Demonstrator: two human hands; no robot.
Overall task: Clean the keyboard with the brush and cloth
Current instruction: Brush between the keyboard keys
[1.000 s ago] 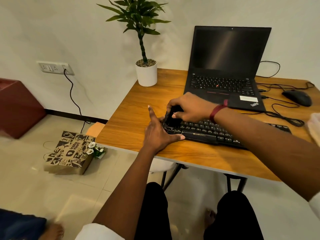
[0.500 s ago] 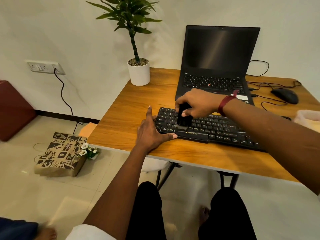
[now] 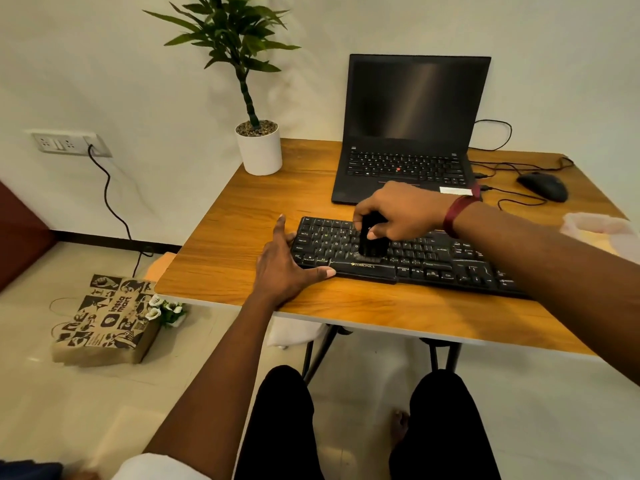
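Note:
A black keyboard lies on the wooden table in front of me. My right hand grips a black brush, whose bristles rest on the keys just above the space bar. My left hand lies flat on the table with fingers spread, its thumb along the keyboard's front left edge and its fingers against the left end. A pale cloth lies at the table's right edge, partly cut off by the frame.
An open black laptop stands behind the keyboard. A black mouse and cables lie at the back right. A potted plant sits at the back left corner. A printed paper bag is on the floor to the left.
My right hand has swept the brush to the right along the keys, from the keyboard's left end toward the middle. My left hand has stayed at the left end.

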